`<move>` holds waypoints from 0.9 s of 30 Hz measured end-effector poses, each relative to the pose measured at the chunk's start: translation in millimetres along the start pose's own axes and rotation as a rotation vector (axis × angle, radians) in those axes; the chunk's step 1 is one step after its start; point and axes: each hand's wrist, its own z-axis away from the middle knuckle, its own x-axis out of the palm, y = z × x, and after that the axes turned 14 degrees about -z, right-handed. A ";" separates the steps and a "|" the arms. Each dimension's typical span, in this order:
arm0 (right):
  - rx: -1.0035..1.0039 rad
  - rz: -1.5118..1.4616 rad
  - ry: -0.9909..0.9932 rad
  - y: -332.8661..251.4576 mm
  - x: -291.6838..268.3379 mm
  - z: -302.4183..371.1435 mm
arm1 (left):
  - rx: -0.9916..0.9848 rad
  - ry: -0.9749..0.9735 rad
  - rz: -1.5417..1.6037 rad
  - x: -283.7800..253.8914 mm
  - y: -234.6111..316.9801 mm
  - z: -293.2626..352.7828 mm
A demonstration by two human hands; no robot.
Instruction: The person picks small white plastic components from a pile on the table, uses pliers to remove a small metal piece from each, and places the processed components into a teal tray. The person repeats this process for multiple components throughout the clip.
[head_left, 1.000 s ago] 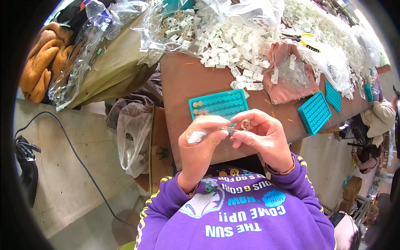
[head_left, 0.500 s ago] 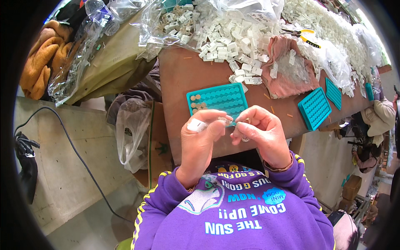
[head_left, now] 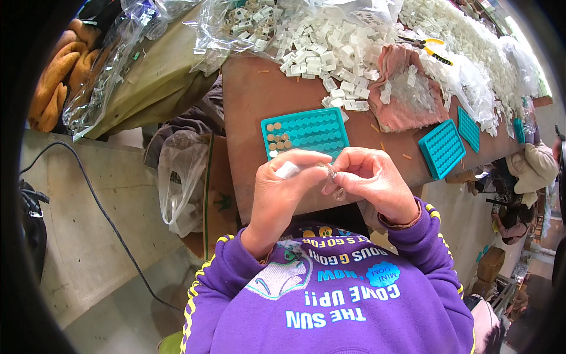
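Observation:
My left hand (head_left: 280,189) and my right hand (head_left: 377,180) meet in front of my chest, just on the near side of a teal tray (head_left: 315,130). Between both sets of fingertips is a small shiny chain-like piece (head_left: 332,172); its exact kind is too small to make out. A clear, glinting part (head_left: 339,194) hangs below my right fingers. Tucked in the crook of my left thumb is a small white plastic block (head_left: 287,170). Several tan round discs (head_left: 279,137) sit in the tray's left wells, and my fingers overlap its near edge.
A large heap of white plastic pieces (head_left: 321,50) covers the table's far side. Beside it are a pink cloth (head_left: 404,112), yellow-handled pliers (head_left: 435,55) and more teal trays (head_left: 442,149). A clear bag (head_left: 181,177) hangs left of the table. Another person (head_left: 522,194) is at far right.
My hands have come together, and the fingertips now meet at the shiny piece. The white block has shifted slightly within my left hand. The whole view has moved a little.

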 end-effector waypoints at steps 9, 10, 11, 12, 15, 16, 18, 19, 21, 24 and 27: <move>0.082 0.024 0.000 0.6 -4.9 8.7 | -0.030 -0.017 0.072 1.3 -5.6 0.1; 0.061 -0.016 -0.019 0.8 -5.7 8.8 | -0.032 -0.018 0.068 1.1 -5.8 -0.3; 0.063 -0.037 -0.022 1.2 -6.1 8.7 | -0.034 -0.020 0.073 1.1 -5.9 -0.7; 0.053 -0.054 -0.019 1.5 -6.6 8.8 | -0.028 -0.013 0.048 1.3 -6.0 -1.0; 0.118 -0.225 -0.027 3.0 -7.0 8.8 | -0.001 0.006 0.006 3.6 -6.1 -1.2; 0.126 -0.216 -0.008 3.5 -7.1 8.6 | 0.015 0.017 -0.006 4.4 -5.9 -0.4; 0.129 -0.230 -0.032 4.0 -7.3 8.0 | 0.048 0.037 -0.014 5.8 -5.2 1.3; 0.127 -0.203 -0.030 3.5 -7.8 8.3 | 0.068 0.045 -0.009 6.2 -4.7 1.7; 0.035 -0.097 -0.015 3.7 -7.3 8.8 | 0.090 0.052 -0.010 5.8 -3.6 2.3; -0.533 0.447 0.242 10.7 1.7 8.7 | 0.119 0.115 -0.071 5.8 -2.7 2.0; -0.905 0.855 0.305 13.0 5.3 9.7 | 0.123 0.138 -0.084 8.4 -2.4 2.5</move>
